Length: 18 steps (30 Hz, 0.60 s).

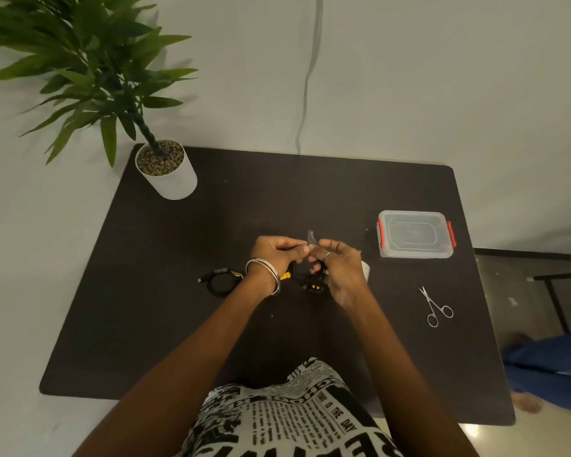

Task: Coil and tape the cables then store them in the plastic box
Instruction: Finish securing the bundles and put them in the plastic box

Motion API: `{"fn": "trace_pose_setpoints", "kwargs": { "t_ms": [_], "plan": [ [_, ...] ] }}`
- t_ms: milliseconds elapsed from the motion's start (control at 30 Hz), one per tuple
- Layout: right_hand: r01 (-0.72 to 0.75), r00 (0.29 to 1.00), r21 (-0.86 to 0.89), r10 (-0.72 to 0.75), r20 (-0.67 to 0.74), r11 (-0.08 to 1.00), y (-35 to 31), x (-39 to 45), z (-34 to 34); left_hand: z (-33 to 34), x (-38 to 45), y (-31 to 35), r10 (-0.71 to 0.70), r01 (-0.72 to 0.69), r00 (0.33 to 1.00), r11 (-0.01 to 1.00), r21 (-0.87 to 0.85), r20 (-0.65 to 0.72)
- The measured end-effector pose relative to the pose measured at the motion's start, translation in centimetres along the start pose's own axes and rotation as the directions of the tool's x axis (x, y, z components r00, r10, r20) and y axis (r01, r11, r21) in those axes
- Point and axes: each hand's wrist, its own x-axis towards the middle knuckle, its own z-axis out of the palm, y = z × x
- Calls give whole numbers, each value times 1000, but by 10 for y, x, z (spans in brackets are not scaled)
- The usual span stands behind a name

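Note:
Both hands meet above the middle of the black table (178, 324). My left hand (274, 255) and my right hand (338, 262) hold a coiled black cable with yellow connector parts (314, 285) between them. A strip of clear tape (311, 239) sticks up between the fingertips of both hands. A second coiled black cable (221, 280) lies on the table to the left of my left wrist. The clear plastic box with red latches (415, 234) stands closed at the right. A white roll (365, 269) shows partly behind my right hand.
Small metal scissors (434, 306) lie on the table at the right, in front of the box. A potted plant in a white pot (167, 171) stands at the table's far left corner. Another person's leg in blue (548, 364) is beyond the right edge.

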Motion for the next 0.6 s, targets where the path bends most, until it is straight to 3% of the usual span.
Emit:
{"fn": "trace_pose_setpoints", "kwargs": {
  "t_ms": [167, 367, 467, 600],
  "plan": [
    [141, 988, -121, -133, 73, 983, 2, -4, -9, 1, -2, 2, -90, 87, 995, 994, -60, -47],
    [468, 880, -313, -405, 247, 826, 12, -5, -12, 4, 0, 2, -209, 195, 974, 970, -147, -87],
    [503, 864, -372, -433, 259, 780, 13, -6, -12, 5, 0, 1, -205, 194, 975, 974, -117, -87],
    [452, 892, -364, -398, 216, 815, 16, -3, -14, 4, -2, 0, -125, 120, 990, 990, -68, -61]
  ]
}}
